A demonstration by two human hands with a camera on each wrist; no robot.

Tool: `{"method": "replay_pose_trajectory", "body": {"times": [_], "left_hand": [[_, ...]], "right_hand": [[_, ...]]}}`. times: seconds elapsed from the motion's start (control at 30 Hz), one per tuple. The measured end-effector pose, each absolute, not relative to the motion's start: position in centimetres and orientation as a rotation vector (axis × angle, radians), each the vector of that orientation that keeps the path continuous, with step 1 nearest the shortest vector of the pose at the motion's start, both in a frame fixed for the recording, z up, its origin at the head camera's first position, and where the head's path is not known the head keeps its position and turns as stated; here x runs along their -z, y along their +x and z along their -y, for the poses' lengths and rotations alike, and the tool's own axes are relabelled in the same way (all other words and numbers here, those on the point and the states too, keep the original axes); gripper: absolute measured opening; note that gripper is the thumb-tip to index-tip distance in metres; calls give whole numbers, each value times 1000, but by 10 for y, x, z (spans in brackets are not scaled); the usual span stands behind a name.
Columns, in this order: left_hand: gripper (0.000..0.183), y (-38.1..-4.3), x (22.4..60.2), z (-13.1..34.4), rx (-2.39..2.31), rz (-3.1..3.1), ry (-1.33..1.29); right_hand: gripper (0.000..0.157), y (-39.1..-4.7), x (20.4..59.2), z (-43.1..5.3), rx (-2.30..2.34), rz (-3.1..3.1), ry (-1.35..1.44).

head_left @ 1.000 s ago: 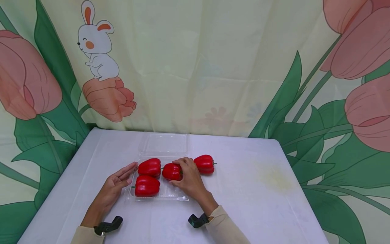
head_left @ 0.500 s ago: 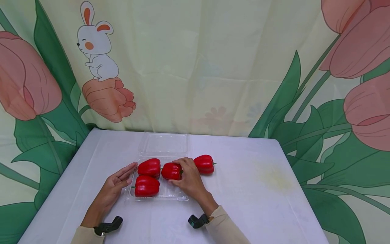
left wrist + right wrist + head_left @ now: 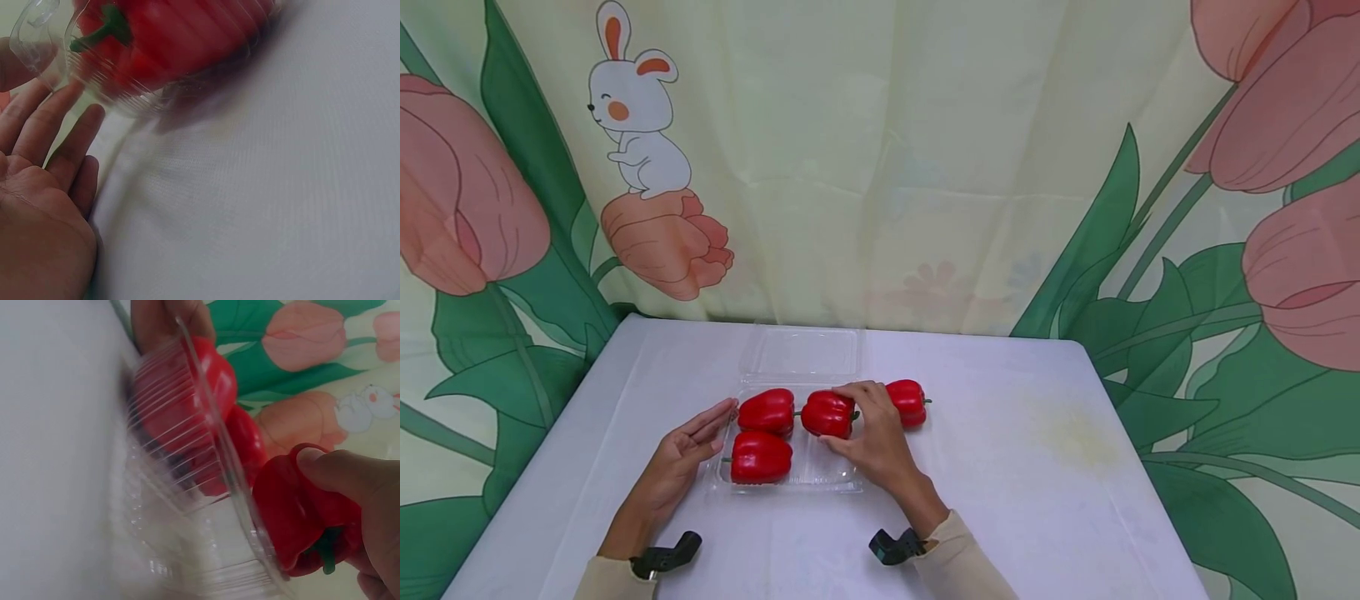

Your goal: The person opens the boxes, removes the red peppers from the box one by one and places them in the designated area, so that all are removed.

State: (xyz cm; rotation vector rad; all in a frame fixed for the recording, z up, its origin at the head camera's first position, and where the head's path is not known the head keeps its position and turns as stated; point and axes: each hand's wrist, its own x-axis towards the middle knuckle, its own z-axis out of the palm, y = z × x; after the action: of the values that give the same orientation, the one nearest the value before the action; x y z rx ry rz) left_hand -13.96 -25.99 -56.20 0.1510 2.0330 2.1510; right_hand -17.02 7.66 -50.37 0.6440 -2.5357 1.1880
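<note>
Held glossy red pepper (image 3: 827, 414), two peppers (image 3: 762, 457) inside open clear container (image 3: 822, 473)

Red peppers (image 3: 762, 457), white tablecloth (image 3: 992, 475), pink-tulip cream curtain (image 3: 820, 167)

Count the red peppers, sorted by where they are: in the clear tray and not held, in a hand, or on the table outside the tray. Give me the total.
Unheld red peppers in the clear tray: 2
Held red pepper in the right hand: 1
Outside red pepper on the table: 1
Total: 4
</note>
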Motion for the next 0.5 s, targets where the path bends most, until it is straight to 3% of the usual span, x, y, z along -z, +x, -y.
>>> {"method": "replay_pose_trajectory", "body": {"times": [0.5], "left_hand": [[65,-139,563,260,-2149,-2042,158]], "right_hand": [[76,-155,484,-101,-1226,2423,559]]}}
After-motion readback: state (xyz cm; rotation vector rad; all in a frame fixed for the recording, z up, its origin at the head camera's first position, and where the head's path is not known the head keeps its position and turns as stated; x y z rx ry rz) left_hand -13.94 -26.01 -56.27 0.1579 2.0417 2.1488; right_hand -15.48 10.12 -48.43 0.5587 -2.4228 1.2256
